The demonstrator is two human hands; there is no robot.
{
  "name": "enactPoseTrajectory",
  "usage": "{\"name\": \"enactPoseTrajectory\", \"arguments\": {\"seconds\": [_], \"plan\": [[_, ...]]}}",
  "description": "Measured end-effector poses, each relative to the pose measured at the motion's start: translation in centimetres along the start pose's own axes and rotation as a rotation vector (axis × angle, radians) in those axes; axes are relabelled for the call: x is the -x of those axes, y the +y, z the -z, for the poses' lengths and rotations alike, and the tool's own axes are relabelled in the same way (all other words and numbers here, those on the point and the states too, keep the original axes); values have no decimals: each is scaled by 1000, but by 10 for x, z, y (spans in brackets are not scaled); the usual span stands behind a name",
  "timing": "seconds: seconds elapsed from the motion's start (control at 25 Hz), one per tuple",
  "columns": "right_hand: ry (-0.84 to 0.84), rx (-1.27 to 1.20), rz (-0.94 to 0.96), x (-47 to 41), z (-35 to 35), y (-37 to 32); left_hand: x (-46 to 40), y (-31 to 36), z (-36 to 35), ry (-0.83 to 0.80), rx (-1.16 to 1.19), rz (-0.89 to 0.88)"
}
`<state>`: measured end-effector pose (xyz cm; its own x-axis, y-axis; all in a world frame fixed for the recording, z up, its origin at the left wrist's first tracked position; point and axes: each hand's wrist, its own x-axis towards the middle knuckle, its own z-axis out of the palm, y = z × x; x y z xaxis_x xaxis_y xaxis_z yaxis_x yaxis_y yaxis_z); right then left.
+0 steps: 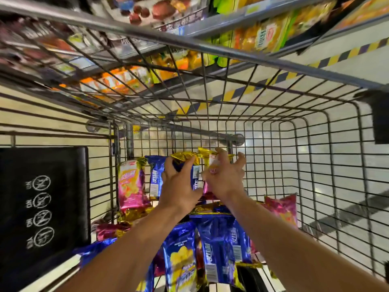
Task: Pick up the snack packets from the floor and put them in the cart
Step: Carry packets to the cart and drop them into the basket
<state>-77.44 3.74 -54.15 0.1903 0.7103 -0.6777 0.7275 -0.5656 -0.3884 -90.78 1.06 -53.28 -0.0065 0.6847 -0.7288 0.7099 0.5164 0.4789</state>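
Observation:
I look down into a wire cart (280,148) holding several snack packets. My left hand (179,186) grips a blue packet with a gold top (195,175) low inside the cart. Beside it, my right hand (226,178) curls its spread fingers over a pink packet with a gold top (207,160). Both packets stand against others at the cart's far end: a pink packet (130,182) and a blue one (155,178). More blue packets (216,249) lie under my forearms, and another pink packet (282,209) leans on the right wall.
A black plastic seat flap (42,203) with warning icons fills the cart's left side. Store shelves stocked with goods (263,36) rise beyond the cart rim. Striped yellow and purple tape (231,93) runs along the pale floor.

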Motion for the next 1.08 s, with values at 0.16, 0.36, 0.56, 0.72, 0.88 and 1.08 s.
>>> {"name": "enactPoseTrajectory", "arguments": {"seconds": [0.16,0.36,0.56,0.72,0.88,1.08], "plan": [[52,-98,23,14,28,-6,22,9,27,43,22,-10],[90,-2,167,70,95,-24,81,47,70,106,-119,-43],[230,-24,391,156,188,-42,153,104,109,143,-281,-279],[436,104,485,228,256,-33,214,160,123,170,-353,-427],[555,235,383,274,303,-3,261,207,113,192,-401,-530],[680,366,252,314,346,53,304,248,82,272,-482,-676]]}}
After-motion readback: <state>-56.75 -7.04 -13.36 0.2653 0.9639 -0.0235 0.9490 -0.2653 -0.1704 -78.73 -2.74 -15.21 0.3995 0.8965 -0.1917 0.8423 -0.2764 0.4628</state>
